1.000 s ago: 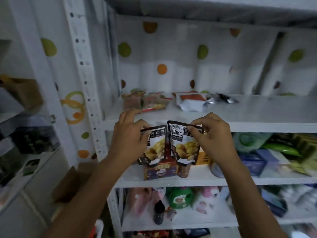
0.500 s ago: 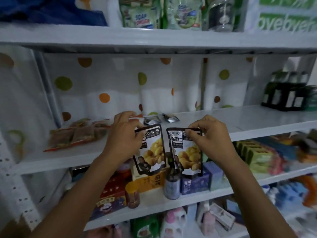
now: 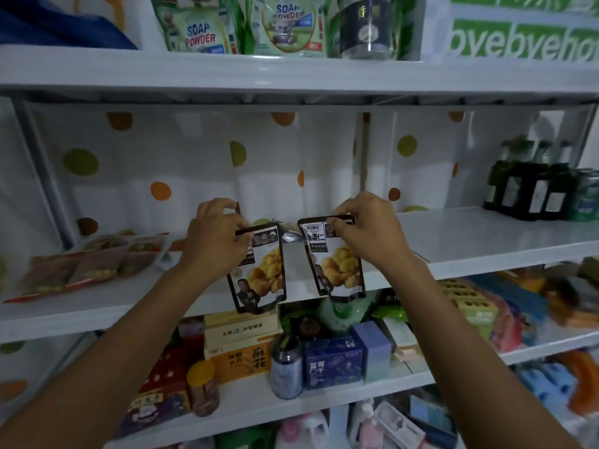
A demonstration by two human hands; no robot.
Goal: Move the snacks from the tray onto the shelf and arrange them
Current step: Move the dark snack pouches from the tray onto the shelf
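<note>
While both hands still pinch their chestnut pouches by the top edge, the two packs have drawn apart since half a second ago, when they hung nearly edge to edge. The left hand (image 3: pixel 215 236) grips the dark top strip of the left pouch (image 3: pixel 262 277) between thumb and curled fingers; the right hand (image 3: pixel 369 233) does the same with the right pouch (image 3: pixel 337 270). Both pouches hang upright in front of the middle shelf (image 3: pixel 470 234), their lower ends below its front lip, not resting on it.

On that white shelf, flat snack packets (image 3: pixel 90 264) lie at the left, small silver packets (image 3: pixel 291 234) sit behind the pouches, and dark bottles (image 3: pixel 531 189) stand at the far right. A polka-dot sheet (image 3: pixel 162 170) lines the back. Soap powder bags (image 3: pixel 201 30) stand on the shelf above; boxes and a can (image 3: pixel 287 371) crowd the one below.
</note>
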